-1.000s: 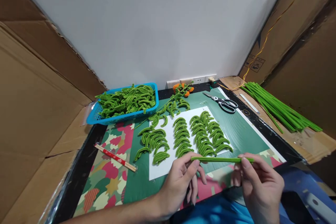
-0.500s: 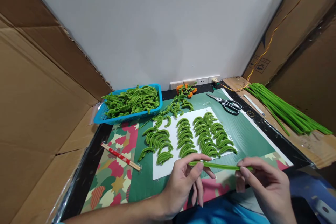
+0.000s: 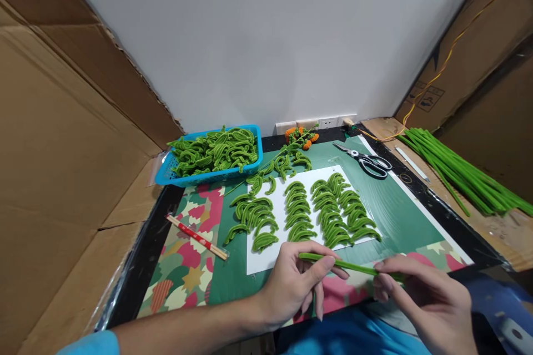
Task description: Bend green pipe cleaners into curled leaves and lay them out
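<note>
From my head camera, I hold a thin, straight, bright-green fuzzy stick (image 3: 356,267) between both hands, on the near side of the white rectangular paper sheet (image 3: 257,264). My left hand (image 3: 297,283) has thumb and forefinger pinched together on the stick's left part, the other fingers loosely curled beneath. My right hand (image 3: 425,297) pinches the right part between thumb and forefinger, with no gap beyond the stick's thickness. The stick slants, its right end lower in view.

On the sheet, curved green fuzzy pieces (image 3: 297,205) lie in columns, some spilling past its left edge. Beyond the sheet to the left, a blue plastic basket (image 3: 208,179) holds a heap of similar pieces; straight beyond it lies an orange-flowered green stem (image 3: 300,136). Black-handled metal scissors (image 3: 366,163) lie beyond its right corner, and farther right, a bundle of straight green fuzzy sticks (image 3: 462,172). Left of the sheet are red-wrapped wooden chopsticks (image 3: 197,237).
</note>
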Demonstrator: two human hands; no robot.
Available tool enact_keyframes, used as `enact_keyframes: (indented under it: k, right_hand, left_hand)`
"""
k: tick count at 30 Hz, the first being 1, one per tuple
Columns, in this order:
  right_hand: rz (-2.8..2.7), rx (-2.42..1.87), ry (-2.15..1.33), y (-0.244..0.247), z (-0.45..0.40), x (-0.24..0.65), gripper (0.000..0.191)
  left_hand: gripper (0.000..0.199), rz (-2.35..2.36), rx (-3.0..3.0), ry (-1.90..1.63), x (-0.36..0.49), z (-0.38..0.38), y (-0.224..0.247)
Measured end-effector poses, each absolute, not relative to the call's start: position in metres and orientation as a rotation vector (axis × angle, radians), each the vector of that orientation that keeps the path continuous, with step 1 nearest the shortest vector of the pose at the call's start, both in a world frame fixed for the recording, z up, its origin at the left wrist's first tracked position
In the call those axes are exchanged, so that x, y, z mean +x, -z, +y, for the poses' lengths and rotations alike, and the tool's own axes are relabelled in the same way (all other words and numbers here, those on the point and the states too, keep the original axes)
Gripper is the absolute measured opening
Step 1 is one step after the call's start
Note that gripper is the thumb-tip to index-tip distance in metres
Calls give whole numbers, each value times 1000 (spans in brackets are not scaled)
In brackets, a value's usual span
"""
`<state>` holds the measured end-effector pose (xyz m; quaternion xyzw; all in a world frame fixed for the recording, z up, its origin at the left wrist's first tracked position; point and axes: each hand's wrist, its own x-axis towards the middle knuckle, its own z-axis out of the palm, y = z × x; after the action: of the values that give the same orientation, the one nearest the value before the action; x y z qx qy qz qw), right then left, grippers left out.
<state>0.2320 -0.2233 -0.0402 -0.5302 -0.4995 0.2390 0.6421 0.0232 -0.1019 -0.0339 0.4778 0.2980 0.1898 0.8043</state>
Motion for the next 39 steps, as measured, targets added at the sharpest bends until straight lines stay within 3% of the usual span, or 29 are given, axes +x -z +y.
enact_keyframes:
  k: [7,20,39]
  right_hand:
    - [-1303,-1320,-219,25,-224,236,17]
    - [-1541,-1210,-101,30,-227,243,28]
    - [-1534,-1362,127,42,-228,235,25]
  left_hand:
    - [57,611,1027,-395,24,-102,36]
    - [54,621,1039,-412,25,-106,36]
    - [49,610,1055,-424,25,-101,35]
